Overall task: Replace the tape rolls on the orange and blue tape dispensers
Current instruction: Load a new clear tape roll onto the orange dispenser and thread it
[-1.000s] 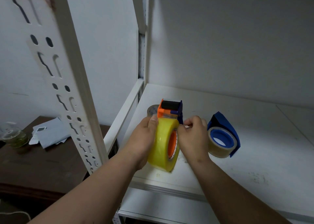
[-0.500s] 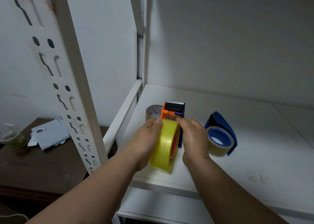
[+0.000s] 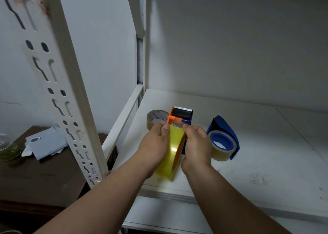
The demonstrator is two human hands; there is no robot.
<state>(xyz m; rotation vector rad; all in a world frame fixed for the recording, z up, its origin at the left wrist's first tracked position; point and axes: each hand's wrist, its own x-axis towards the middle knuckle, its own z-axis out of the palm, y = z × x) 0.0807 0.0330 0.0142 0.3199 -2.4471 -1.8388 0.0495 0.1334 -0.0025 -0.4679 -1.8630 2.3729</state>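
At the frame's centre, over the white shelf (image 3: 248,145), the left hand (image 3: 154,145) and right hand (image 3: 196,145) each clamp a grip on the yellow tape roll (image 3: 171,152) standing on edge, the orange plastic dispenser's (image 3: 180,115) toothed cutter just beyond their fingertips.

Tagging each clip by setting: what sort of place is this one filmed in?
Probably a storeroom or workshop corner: a white metal shelf on slotted uprights against bare walls, holding only tape rolls and dispensers, with a dark wooden table beside it carrying papers.
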